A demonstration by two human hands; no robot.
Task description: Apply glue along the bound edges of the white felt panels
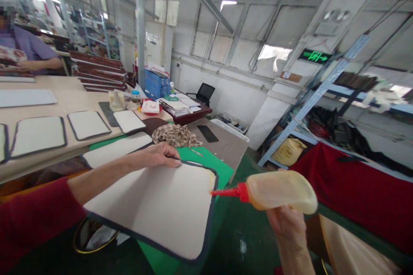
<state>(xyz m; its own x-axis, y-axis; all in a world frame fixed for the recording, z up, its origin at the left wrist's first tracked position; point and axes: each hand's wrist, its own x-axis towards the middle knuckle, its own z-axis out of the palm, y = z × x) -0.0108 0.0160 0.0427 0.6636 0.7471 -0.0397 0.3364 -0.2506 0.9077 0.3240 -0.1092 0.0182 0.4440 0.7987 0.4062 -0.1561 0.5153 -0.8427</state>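
My left hand (164, 155) pinches the far edge of a white panel (155, 206) with rounded corners and a dark fabric border. The panel is tilted over a green surface (222, 167). In my right hand (287, 223) is a squeeze bottle (282, 191) of yellowish liquid, held on its side. Its red nozzle (226, 192) points left, and the tip meets or nearly meets the panel's right edge. A thin yellowish line of glue-like liquid (211, 178) shows along that edge near the far right corner. Part of my right hand is hidden behind the bottle.
Several similar bordered panels (88, 124) lie on the long table (72, 92) at left. A checked cloth (176, 135) is bunched beyond my left hand. At right stands a blue shelf rack (318, 90) with red fabric (351, 193). Another person (32, 49) works at far left.
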